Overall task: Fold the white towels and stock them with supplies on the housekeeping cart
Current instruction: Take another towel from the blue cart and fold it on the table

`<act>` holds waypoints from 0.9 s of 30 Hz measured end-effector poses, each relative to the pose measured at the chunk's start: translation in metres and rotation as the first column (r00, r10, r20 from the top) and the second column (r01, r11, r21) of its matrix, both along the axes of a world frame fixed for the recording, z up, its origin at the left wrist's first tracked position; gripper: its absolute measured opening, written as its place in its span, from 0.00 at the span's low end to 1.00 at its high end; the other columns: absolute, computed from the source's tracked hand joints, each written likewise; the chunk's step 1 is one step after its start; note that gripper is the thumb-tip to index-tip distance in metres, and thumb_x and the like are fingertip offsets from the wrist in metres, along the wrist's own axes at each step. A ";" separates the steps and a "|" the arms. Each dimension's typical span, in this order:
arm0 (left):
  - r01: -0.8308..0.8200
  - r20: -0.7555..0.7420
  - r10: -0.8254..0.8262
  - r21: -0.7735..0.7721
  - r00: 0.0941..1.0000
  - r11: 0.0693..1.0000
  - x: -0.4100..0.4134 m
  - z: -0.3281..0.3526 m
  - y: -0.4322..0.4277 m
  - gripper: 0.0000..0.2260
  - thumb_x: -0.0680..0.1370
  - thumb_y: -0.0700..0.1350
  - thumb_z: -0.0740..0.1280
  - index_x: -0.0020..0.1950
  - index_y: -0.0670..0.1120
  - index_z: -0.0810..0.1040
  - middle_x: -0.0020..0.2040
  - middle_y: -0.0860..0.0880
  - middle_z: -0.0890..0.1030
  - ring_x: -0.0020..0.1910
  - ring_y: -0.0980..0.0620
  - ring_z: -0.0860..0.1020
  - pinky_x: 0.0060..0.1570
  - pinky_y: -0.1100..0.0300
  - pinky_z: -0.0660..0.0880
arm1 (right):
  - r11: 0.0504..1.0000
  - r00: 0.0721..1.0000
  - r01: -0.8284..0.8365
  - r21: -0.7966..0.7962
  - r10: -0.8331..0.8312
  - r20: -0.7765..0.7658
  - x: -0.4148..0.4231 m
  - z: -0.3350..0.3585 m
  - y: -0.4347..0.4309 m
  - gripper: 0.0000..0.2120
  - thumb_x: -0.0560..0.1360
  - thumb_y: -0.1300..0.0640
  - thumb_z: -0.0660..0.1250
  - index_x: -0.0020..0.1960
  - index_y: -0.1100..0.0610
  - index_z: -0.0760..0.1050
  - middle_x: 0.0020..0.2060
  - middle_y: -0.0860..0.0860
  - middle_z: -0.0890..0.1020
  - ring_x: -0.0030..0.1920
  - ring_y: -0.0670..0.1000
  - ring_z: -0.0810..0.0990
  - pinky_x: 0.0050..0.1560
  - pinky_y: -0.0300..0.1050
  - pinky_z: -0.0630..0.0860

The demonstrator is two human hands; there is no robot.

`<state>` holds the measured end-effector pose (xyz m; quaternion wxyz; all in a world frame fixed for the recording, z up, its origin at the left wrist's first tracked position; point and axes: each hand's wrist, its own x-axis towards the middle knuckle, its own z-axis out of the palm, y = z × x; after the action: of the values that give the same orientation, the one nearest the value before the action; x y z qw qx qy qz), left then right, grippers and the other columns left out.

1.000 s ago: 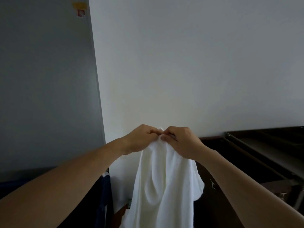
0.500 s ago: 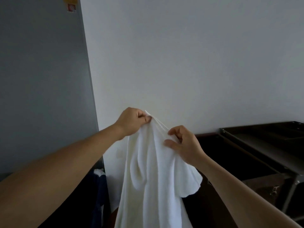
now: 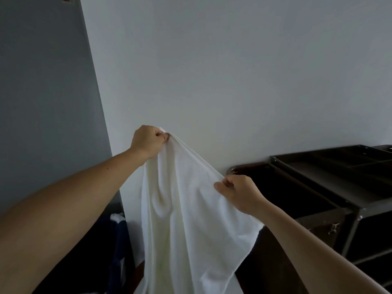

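Holding towel (image 3: 186, 230) up in air so it hangs open for folding | L hand (image 3: 148, 141) pinches top corner high | R hand (image 3: 239, 192) pinches edge lower, prob seeking 2nd corner | cart (image 3: 339, 181) near, at right

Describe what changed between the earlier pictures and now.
The hands, together a second ago, have parted: the right hand slid down along the edge of the white towel, drawing it taut; the left hand keeps its corner raised. Both still pinch it; the cart stays put.
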<state>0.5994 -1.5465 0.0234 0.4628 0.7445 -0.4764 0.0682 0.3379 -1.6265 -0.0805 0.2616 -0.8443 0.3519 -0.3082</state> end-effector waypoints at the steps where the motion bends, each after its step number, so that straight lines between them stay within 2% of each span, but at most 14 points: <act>1: -0.013 -0.029 0.013 0.003 1.000 1.000 0.004 -0.003 -0.001 0.16 0.80 0.46 0.69 0.40 0.33 0.81 0.27 0.50 0.73 0.27 0.54 0.70 0.30 0.63 0.65 | 1.000 0.997 0.000 -0.026 -0.002 -0.080 -0.003 -0.002 0.000 0.16 0.76 0.43 0.67 0.34 0.51 0.74 0.26 0.44 0.76 0.27 0.43 0.72 0.31 0.39 0.69; 3: -0.037 -0.066 0.037 0.000 0.997 0.999 0.013 -0.007 -0.003 0.16 0.80 0.46 0.69 0.42 0.32 0.81 0.31 0.47 0.77 0.30 0.51 0.72 0.31 0.61 0.66 | 0.998 0.974 -0.019 -0.068 0.003 -0.228 -0.009 -0.007 0.001 0.16 0.77 0.44 0.64 0.35 0.51 0.74 0.29 0.47 0.76 0.28 0.45 0.73 0.30 0.38 0.67; 5: -0.087 -0.084 0.087 0.004 0.993 0.996 0.023 -0.007 -0.003 0.16 0.79 0.46 0.69 0.42 0.33 0.81 0.31 0.47 0.77 0.31 0.50 0.73 0.31 0.61 0.66 | 0.995 0.953 -0.033 -0.092 0.003 -0.302 -0.017 -0.014 0.003 0.16 0.79 0.45 0.63 0.34 0.50 0.72 0.32 0.47 0.77 0.31 0.45 0.74 0.30 0.38 0.66; 10: -0.204 -0.096 0.207 0.044 0.974 0.978 0.058 -0.007 0.004 0.14 0.79 0.46 0.69 0.40 0.37 0.81 0.37 0.40 0.77 0.39 0.45 0.75 0.40 0.53 0.70 | 0.991 0.958 0.012 -0.131 -0.049 -0.283 -0.050 -0.016 -0.008 0.14 0.80 0.46 0.64 0.37 0.47 0.71 0.37 0.47 0.78 0.37 0.45 0.77 0.35 0.37 0.69; 14: -0.236 -0.088 0.243 0.086 0.966 0.968 0.072 -0.014 0.009 0.16 0.79 0.46 0.69 0.38 0.34 0.80 0.35 0.40 0.76 0.38 0.43 0.75 0.39 0.56 0.67 | 0.982 0.955 0.008 -0.191 -0.064 -0.290 -0.067 -0.016 -0.020 0.12 0.80 0.46 0.64 0.38 0.45 0.71 0.38 0.45 0.77 0.38 0.45 0.76 0.36 0.37 0.67; 19: -0.230 -0.058 0.236 0.097 0.970 0.968 0.073 -0.020 0.010 0.15 0.80 0.45 0.68 0.38 0.37 0.78 0.36 0.40 0.74 0.37 0.45 0.72 0.39 0.56 0.65 | 0.985 0.996 0.040 -0.168 -0.053 -0.075 -0.070 -0.011 -0.035 0.11 0.78 0.48 0.67 0.43 0.53 0.81 0.44 0.43 0.81 0.43 0.41 0.77 0.42 0.36 0.69; 21: -0.217 -0.061 0.223 0.094 0.973 0.972 0.076 -0.022 0.012 0.13 0.80 0.45 0.68 0.39 0.39 0.77 0.36 0.41 0.73 0.38 0.46 0.71 0.39 0.56 0.64 | 0.995 0.998 0.050 -0.090 -0.047 0.033 -0.069 -0.010 -0.037 0.08 0.78 0.50 0.69 0.43 0.51 0.83 0.44 0.45 0.84 0.41 0.45 0.80 0.42 0.38 0.74; 24: -0.196 -0.075 0.203 0.093 0.976 0.976 0.081 -0.024 0.015 0.11 0.80 0.45 0.68 0.40 0.43 0.75 0.38 0.42 0.74 0.39 0.47 0.71 0.41 0.56 0.65 | 0.996 0.983 0.068 0.059 -0.077 0.168 -0.066 -0.012 -0.038 0.04 0.76 0.52 0.72 0.44 0.44 0.83 0.39 0.51 0.85 0.39 0.52 0.82 0.43 0.47 0.79; 27: -0.194 -0.077 0.201 0.089 0.977 0.977 0.086 -0.026 0.019 0.10 0.80 0.45 0.68 0.41 0.44 0.75 0.38 0.42 0.74 0.39 0.47 0.71 0.41 0.56 0.65 | 0.980 0.935 0.023 0.197 -0.090 0.342 -0.065 -0.014 -0.041 0.11 0.75 0.60 0.74 0.55 0.47 0.82 0.40 0.46 0.86 0.39 0.43 0.84 0.43 0.38 0.79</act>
<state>0.6855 -1.5278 -0.0022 0.4431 0.8086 -0.3821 0.0622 0.2726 -1.6674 -0.0941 0.3900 -0.7369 0.3518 -0.4255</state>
